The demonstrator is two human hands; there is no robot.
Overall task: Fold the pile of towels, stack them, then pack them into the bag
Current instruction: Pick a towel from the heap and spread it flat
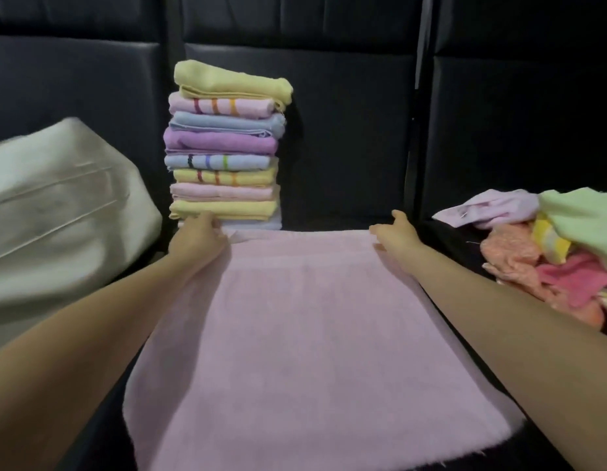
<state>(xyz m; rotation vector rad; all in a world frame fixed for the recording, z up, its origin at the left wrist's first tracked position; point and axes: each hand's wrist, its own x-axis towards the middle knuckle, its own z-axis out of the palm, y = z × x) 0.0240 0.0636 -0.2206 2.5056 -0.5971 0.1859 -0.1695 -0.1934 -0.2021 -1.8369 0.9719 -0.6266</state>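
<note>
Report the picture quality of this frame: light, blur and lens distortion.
Head view: dim light, with the black padded backdrop nearly swallowing detail; the pastel stack reads fairly sharp; the cream bag at the left edge is smeared by blur; the wide-angle lens stretches both forearms and splays the pink towel toward the lower corners; the left hand and right hand are soft-edged.

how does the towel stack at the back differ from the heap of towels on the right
The towel stack is folded, squared and rises tall against the black backrest; the heap of towels is unfolded, crumpled and low. The stack shows pastel yellow, lilac and blue layers; the heap runs to pink, orange and green. Both rest on the dark seat.
</note>
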